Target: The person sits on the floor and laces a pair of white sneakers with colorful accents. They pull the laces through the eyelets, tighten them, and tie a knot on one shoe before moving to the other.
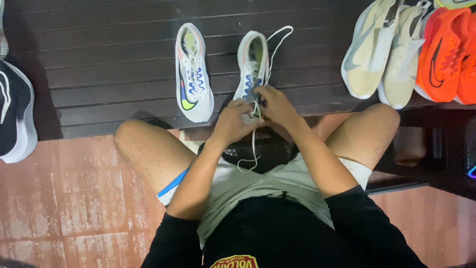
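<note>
Head view. Both hands meeting at the near edge of the dark slatted wooden table [109, 64], right over the toe end of a white mesh running shoe with blue lace loops [252, 62]. Left hand [233, 121] closed, fingers pinched on the white shoelace [254, 141]; right hand [275, 105] likewise closed on the same lace, just beside the left, knuckles nearly touching. One lace end hanging down off the table edge between the knees, another looping out past the shoe's heel, beyond the hands.

Just left of the hands, a second white running shoe with a yellow and blue side mark [193, 74], lying parallel, apart from the first. Open slats between that shoe and the far left, where a black shoe with a white sole [15, 114] overhangs the edge. Well right of the hands, a pair of cream shoes [384, 52], then bright orange shoes [446, 52] touching them.

Below the hands, reddish worn floor tiles [74, 198] to either side of bare knees and grey shorts.

Held shoe upright, toe toward the body, tongue open, laces loose.
</note>
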